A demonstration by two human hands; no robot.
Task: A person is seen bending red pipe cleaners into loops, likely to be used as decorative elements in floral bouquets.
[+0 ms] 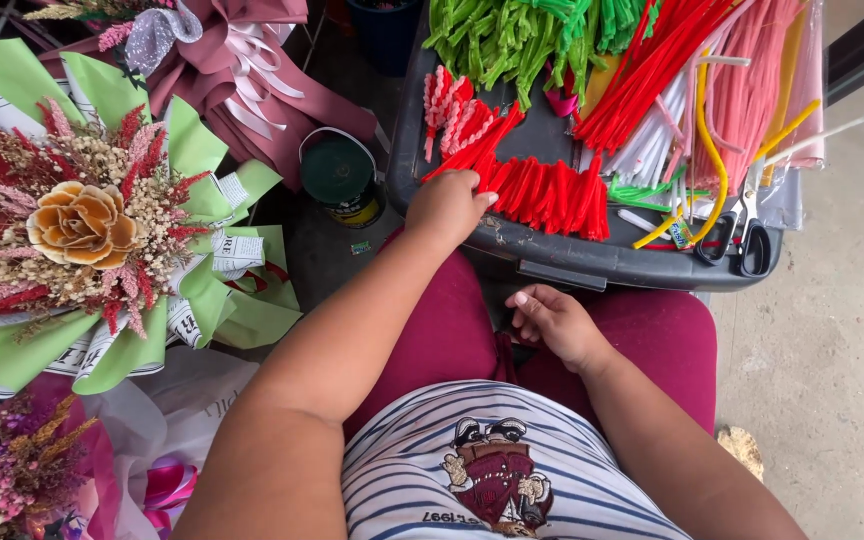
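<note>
My left hand (447, 205) reaches forward onto the dark grey plastic tray (552, 255); fingertips rest on the pile of short red fuzzy pipe-cleaner pieces (542, 190), fingers curled down among them; whether a piece is pinched I cannot tell; my right hand (555, 322) lies low on my maroon-trousered lap (452, 330), loosely curled, holding nothing I can see; the two hands are well apart. The red pile sits at the tray's near edge, centre; red-and-white twisted pieces (447, 100) lie just beyond it; green stems (512, 35) at the back; long red, pink, white and yellow stems (712, 90) to the right; black-handled scissors (737, 235) on the near right corner. Left of the tray, on the ground: a dark green tape roll (340, 170); further left, a dried-flower bouquet in green paper (92, 230).
</note>
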